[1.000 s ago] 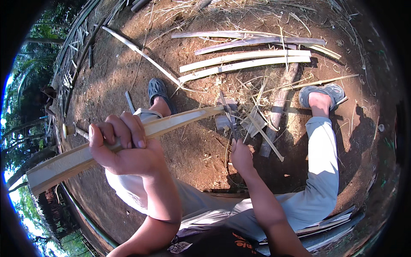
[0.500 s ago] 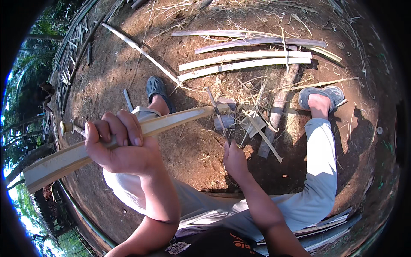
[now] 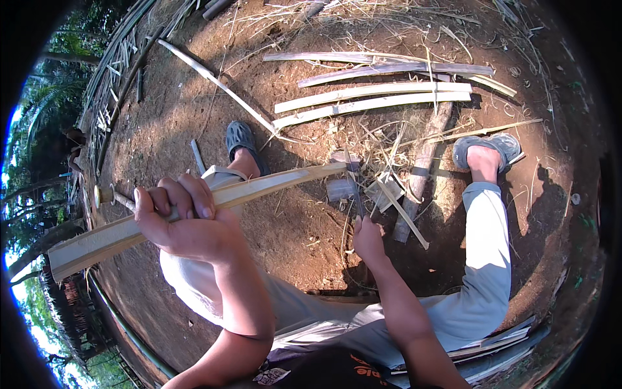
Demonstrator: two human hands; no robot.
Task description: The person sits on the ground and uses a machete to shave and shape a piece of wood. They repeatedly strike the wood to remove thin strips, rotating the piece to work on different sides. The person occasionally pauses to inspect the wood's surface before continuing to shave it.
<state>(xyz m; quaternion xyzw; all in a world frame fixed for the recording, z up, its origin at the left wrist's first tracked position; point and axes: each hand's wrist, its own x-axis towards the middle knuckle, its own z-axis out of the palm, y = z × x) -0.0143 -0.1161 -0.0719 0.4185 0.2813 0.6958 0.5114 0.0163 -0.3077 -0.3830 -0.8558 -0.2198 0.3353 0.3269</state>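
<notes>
My left hand (image 3: pixel 184 211) is closed round a long pale bamboo strip (image 3: pixel 262 187), which slants from the lower left up to the right in front of me. The strip's wide cut end is at the far left, past my fist. My right hand (image 3: pixel 368 241) grips a knife by its handle, mostly hidden in the fingers. The thin dark knife blade (image 3: pixel 355 183) points away from me and crosses the strip's far right end, seemingly against it.
Several split bamboo strips (image 3: pixel 372 98) lie side by side on the dirt ahead. A round pole (image 3: pixel 424 165) lies at the right among shavings. My feet in grey clogs (image 3: pixel 240 141) stand apart. More strips (image 3: pixel 492 347) lie at the lower right.
The knife and my right hand have moved to the right, towards the strip's end, and the blade stands more upright. The strip in my left hand has shifted slightly right.
</notes>
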